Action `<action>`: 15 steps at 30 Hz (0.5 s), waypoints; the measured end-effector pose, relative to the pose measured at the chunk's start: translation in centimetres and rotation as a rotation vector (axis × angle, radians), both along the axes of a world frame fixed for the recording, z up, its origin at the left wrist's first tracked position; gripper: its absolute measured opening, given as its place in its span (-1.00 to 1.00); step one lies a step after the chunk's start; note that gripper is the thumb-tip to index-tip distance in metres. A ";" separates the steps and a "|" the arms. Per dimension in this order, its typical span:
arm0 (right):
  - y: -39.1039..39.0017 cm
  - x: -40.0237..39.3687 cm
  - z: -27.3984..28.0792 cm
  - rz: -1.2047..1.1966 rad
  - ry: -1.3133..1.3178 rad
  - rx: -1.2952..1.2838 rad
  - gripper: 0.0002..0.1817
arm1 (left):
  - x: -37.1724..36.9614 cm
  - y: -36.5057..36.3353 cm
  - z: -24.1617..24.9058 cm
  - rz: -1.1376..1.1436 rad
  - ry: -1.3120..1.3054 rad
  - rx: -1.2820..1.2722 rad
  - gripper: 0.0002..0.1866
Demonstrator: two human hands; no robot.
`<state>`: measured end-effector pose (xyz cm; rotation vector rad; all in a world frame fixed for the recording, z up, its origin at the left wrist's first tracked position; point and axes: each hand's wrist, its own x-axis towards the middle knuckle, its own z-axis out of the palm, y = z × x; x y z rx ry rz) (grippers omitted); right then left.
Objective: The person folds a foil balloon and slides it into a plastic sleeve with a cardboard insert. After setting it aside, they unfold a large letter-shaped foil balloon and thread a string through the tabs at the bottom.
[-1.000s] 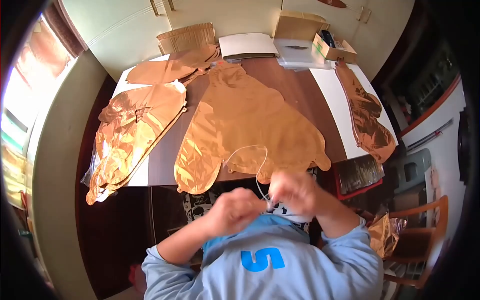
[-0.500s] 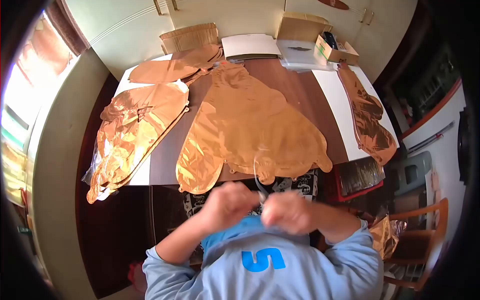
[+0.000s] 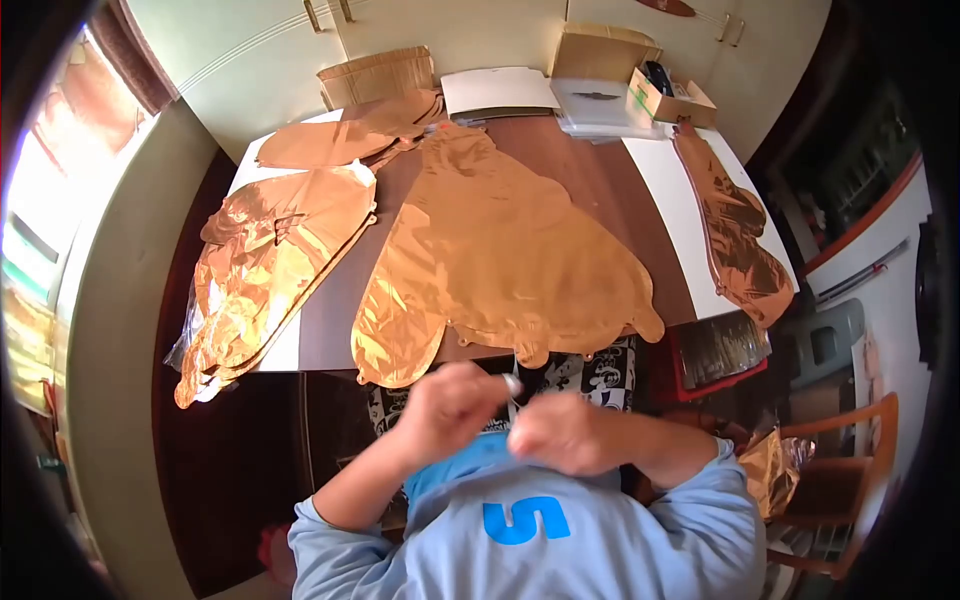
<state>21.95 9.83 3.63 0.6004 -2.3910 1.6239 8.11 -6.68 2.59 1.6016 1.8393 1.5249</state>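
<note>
My left hand (image 3: pixel 450 400) and my right hand (image 3: pixel 560 435) are closed together just below the table's near edge, pinching a thin pale string (image 3: pixel 512 386). The string runs up to the bottom tab of a large flat rose-gold foil balloon (image 3: pixel 500 250) lying in the middle of the brown table (image 3: pixel 600 190). Most of the string is hidden inside my fingers. My blue sleeves and shirt fill the bottom of the view.
More flat foil balloons lie at the left (image 3: pixel 260 270), the back left (image 3: pixel 340 135) and the right edge (image 3: pixel 735 235). Cardboard boxes (image 3: pixel 640 75) and white sheets (image 3: pixel 497 90) sit at the far end. A wooden chair (image 3: pixel 840 490) stands at the right.
The loop of string that lay over the balloon's lower edge has been drawn in toward my hands. Both hands have come closer together, my right one moving left and down.
</note>
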 end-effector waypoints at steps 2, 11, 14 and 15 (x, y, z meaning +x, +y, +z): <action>1.4 -0.5 -0.2 -0.144 -0.053 -0.001 -0.91 | 1.2 -0.4 0.5 -0.229 -0.118 -0.016 -0.73; 1.9 -1.4 -0.3 -0.267 0.044 0.148 -0.94 | 0.7 -0.8 0.7 -0.236 -0.314 0.069 -0.77; 0.3 -0.7 -1.0 -0.104 0.036 0.165 -0.95 | 0.1 -0.6 0.5 0.066 -0.377 0.028 -0.78; -0.1 -0.3 -0.8 -0.055 0.033 0.151 -0.96 | 0.1 -0.5 0.3 0.036 -0.263 -0.014 -0.77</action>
